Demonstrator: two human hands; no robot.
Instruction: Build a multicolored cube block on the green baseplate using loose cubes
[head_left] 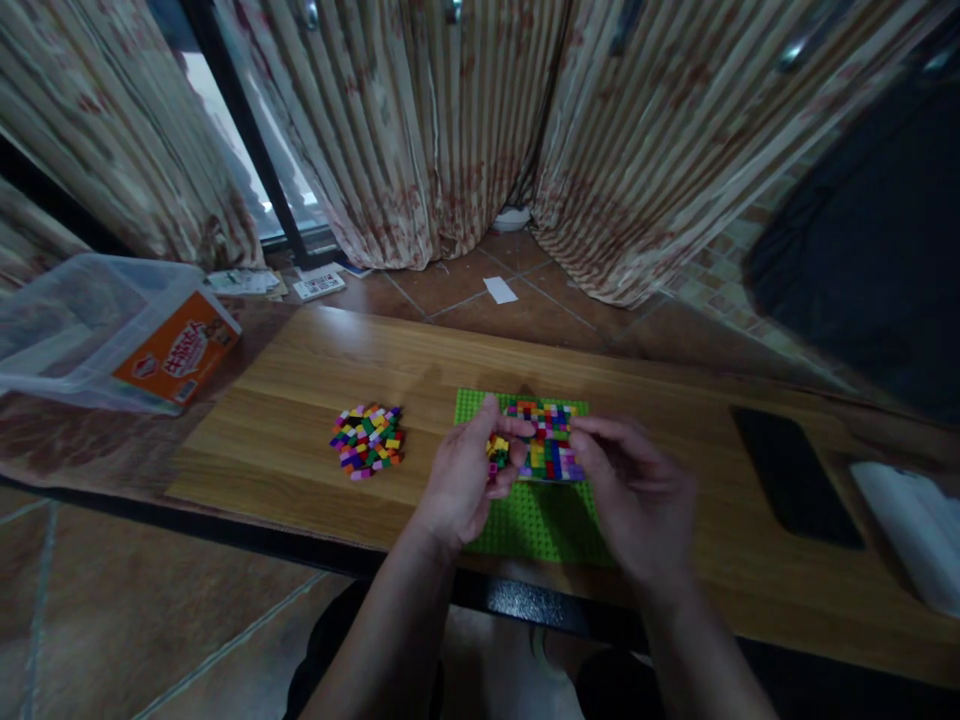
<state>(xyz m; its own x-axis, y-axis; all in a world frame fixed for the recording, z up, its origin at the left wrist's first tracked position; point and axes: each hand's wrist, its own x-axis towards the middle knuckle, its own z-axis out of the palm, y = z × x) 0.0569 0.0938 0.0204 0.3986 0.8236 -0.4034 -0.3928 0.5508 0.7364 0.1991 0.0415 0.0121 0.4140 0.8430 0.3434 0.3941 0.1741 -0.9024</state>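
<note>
A green studded baseplate [540,525] lies on the wooden table, its far half largely covered by rows of small multicoloured toy bricks [551,460]. Cupped over the plate's left side, my left hand [469,470] holds several loose toy bricks [496,452], yellow, green and pink among them. The left fingers reach towards the built rows. My right hand [634,475] is at the right edge of the rows, thumb and fingertips pinched together. Whatever sits between those fingertips is too small and blurred to make out.
Left of the plate is a pile of mixed bricks [367,440]. A clear plastic box [97,330] with an orange label stands at the far left. To the right lie a black phone-like slab [795,475] and a white object [911,525]. Curtains [450,130] hang behind.
</note>
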